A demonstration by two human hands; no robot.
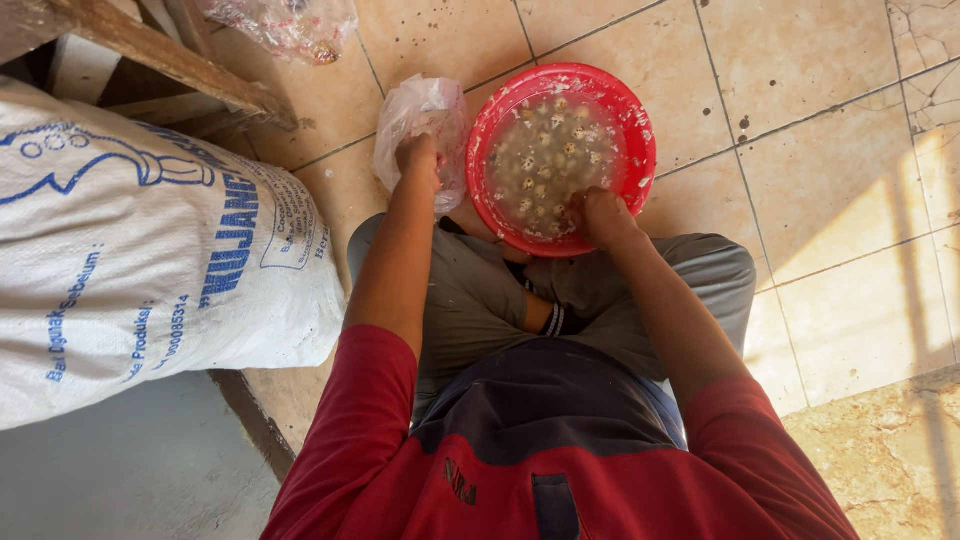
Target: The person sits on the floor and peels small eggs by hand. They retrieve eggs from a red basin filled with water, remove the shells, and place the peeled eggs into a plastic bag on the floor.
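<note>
White blue-printed sack (150,250) at left

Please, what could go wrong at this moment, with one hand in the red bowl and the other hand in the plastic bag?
1. The right hand presses at the near rim of the red bowl, which holds water and small speckled eggs; the bowl might tip and spill toward the lap.
2. The left hand reaches into a thin plastic bag; it could tear or slump open onto the tiled floor.
</note>
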